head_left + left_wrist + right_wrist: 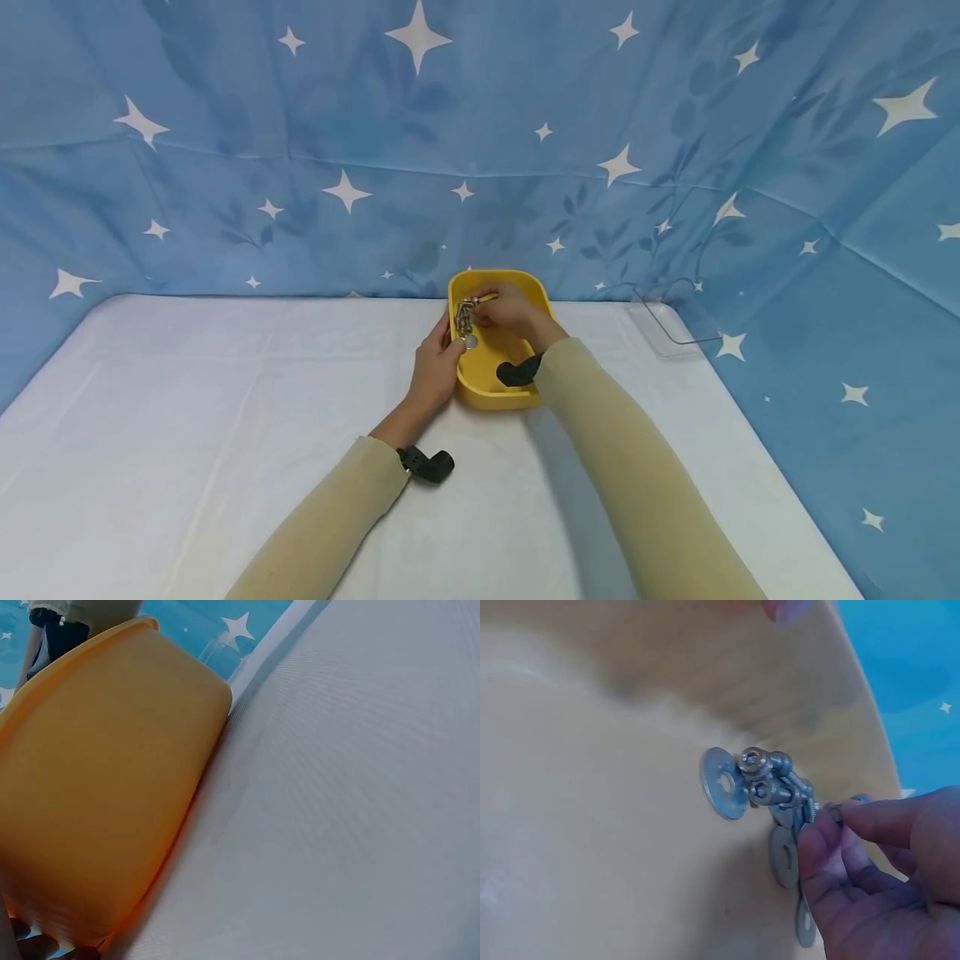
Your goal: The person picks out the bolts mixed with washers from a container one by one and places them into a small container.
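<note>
A yellow plastic bin (498, 399) stands near the table's back edge. My left hand (435, 367) grips its left wall, thumb over the rim and fingers outside; some dark fingertips (37, 946) show low in the left wrist view. Inside the bin, my right hand (508, 309) pinches a small metal piece (836, 814) between thumb and fingers. Its kind is mostly hidden by the fingers. Beside those fingers lie socket-head bolts (769, 792) in a cluster against the wall. Several flat washers lie around them, one large washer (721, 783) leaning at the near side.
A clear plastic tray (663, 332) sits at the table's back right corner, with a thin dark wire (667, 329) across it. A blue star-patterned curtain (480, 150) hangs behind the white-covered table (187, 433) and along its right side.
</note>
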